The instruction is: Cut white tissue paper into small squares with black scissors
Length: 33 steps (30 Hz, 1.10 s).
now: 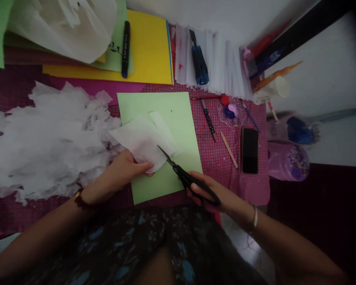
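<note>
My left hand (133, 166) pinches the lower edge of a thin white paper sheet (139, 136) between thumb and fingers. My right hand (203, 188) is wrapped round the handles of black scissors (185, 176). The scissor blades point up and left and lie over the right part of the white sheet. Beneath both is a light green sheet (163, 186). A narrow white paper strip (163, 124) rests on the green sheet beside the thin sheet's upper edge. Left of my left hand spreads a big heap of white paper pieces (47, 138).
At the back are yellow sheets (154, 47) with a black marker (125, 49), and white folded strips (222, 63) with a utility knife (199, 59). To the right lie a dark pen (208, 118), a wooden pencil (229, 149), a paint palette (231, 113) and a phone (249, 150).
</note>
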{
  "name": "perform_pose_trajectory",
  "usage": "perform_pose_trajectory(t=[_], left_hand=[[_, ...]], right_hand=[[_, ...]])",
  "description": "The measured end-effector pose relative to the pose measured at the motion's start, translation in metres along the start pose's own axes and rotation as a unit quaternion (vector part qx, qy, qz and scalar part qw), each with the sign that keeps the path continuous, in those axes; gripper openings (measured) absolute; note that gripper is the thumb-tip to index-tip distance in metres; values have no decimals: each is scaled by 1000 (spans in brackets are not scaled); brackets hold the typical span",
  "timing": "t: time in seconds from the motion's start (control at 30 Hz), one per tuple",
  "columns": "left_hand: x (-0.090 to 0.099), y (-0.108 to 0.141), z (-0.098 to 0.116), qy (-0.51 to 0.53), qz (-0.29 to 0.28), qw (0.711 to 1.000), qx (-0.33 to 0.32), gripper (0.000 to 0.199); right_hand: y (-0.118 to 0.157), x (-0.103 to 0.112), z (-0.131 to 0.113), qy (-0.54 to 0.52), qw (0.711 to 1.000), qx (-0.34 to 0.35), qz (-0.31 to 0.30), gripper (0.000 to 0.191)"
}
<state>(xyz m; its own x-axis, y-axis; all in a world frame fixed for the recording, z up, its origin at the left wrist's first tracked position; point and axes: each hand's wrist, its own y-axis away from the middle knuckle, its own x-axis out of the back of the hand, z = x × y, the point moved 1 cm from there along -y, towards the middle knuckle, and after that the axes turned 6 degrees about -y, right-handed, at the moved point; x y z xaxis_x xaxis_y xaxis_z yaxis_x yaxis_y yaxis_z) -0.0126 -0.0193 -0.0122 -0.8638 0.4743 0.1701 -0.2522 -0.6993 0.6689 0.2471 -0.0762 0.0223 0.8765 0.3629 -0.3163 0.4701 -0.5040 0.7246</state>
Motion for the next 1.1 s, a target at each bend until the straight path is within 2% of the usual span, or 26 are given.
perform_pose_trajectory(t=[0.1, 0.27, 0.43, 0.6, 0.77, 1.1], left_hand=[[1, -2, -5, -7, -21, 1000, -2, 19], [0, -1, 2, -8, -85, 995, 48, 32], [2, 3, 16, -7, -87, 993, 82, 35], [7, 5, 15, -5, -103, 993, 64, 34], [8, 3, 10, -8, -120, 992, 46, 35], [7, 3, 6, 40, -113, 992, 24, 30]], right_hand=[[-1, 1, 2, 1, 1000, -2, 12, 59], [-3, 7, 10, 0, 1000, -3, 5, 63], [-1, 14, 6, -24, 999, 11, -23, 60], [-8, 10, -11, -24, 999, 20, -44, 53], [-17, 3, -28, -1, 999, 29, -35, 52], [-28, 0, -33, 52, 997, 42, -33, 52]])
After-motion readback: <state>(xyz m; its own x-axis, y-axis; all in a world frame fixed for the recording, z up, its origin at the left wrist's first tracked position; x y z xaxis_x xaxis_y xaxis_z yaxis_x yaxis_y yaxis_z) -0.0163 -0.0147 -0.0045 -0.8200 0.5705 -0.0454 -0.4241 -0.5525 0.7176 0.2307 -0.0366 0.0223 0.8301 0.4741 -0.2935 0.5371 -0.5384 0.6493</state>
